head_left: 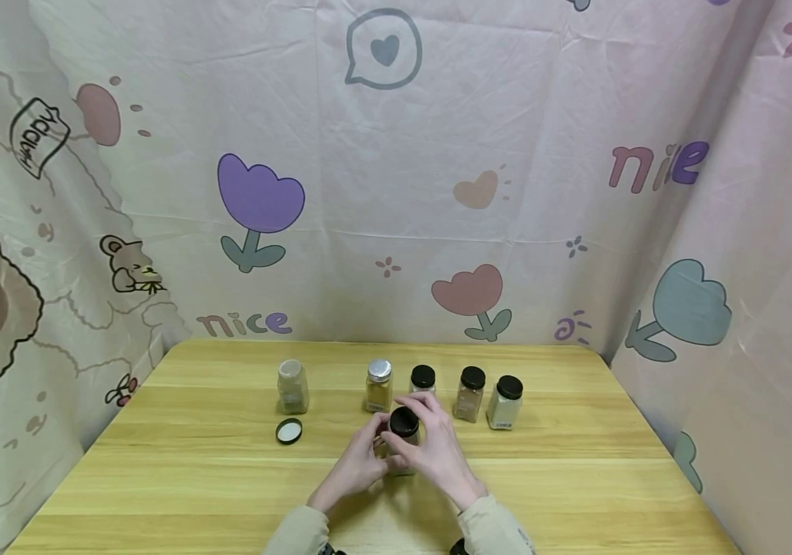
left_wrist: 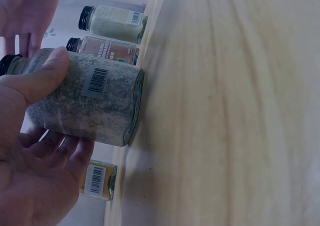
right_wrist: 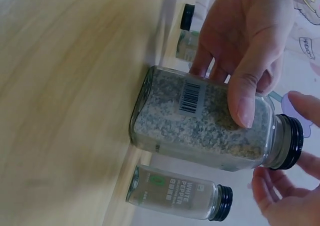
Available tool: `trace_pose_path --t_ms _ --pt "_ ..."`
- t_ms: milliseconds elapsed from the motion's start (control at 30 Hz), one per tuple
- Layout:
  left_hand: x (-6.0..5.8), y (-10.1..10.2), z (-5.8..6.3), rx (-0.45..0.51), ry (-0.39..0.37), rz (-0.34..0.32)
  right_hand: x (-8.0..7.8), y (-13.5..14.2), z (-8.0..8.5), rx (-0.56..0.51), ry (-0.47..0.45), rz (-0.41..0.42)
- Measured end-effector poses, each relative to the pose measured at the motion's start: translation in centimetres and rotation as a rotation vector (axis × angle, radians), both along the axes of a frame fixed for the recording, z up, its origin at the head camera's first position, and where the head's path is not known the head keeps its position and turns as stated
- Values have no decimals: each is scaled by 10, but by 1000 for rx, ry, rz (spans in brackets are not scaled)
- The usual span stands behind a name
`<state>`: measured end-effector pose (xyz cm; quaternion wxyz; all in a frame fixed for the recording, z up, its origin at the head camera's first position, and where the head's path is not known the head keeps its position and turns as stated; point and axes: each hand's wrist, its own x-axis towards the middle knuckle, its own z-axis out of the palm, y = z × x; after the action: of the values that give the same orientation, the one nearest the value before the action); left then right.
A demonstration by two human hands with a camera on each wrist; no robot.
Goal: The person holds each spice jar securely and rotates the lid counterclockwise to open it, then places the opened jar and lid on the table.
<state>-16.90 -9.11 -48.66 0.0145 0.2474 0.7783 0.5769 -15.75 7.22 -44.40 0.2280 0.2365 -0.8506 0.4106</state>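
Observation:
My left hand (head_left: 361, 460) grips a square glass jar (right_wrist: 200, 118) of grey-white speckled grains, thumb on one face and fingers round the other side. A barcode sticker shows on the jar, which is upright near the front middle of the table. Its black screw lid (head_left: 404, 422) sits on the neck. My right hand (head_left: 437, 447) is around this lid from the right. In the right wrist view its thumb stands apart from the lid, with the other fingers on the opposite side; any fingertip contact there is unclear.
Behind stand a yellow-filled jar (head_left: 378, 389) with a silver lid, a white pepper jar (right_wrist: 175, 192), a ground cinnamon jar (head_left: 468, 397) and a pale-filled jar (head_left: 505, 408). To the left are a pale-topped jar (head_left: 293, 389) and a loose black lid (head_left: 289, 431), white inside facing up.

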Motion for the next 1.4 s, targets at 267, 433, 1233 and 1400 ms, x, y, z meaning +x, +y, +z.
trace_pose_path --t_ms 267,433,1233,1400 --pt "0 0 -1 -39 8 24 -2 -2 -3 77 61 -108" --pt "-1 -1 -1 -24 -18 21 -3 -3 -4 91 82 -121" --pt "-1 0 -4 -3 6 9 2 8 5 -15 -165 125" --pt "0 -1 -3 -8 11 15 0 12 3 -15 -154 180"
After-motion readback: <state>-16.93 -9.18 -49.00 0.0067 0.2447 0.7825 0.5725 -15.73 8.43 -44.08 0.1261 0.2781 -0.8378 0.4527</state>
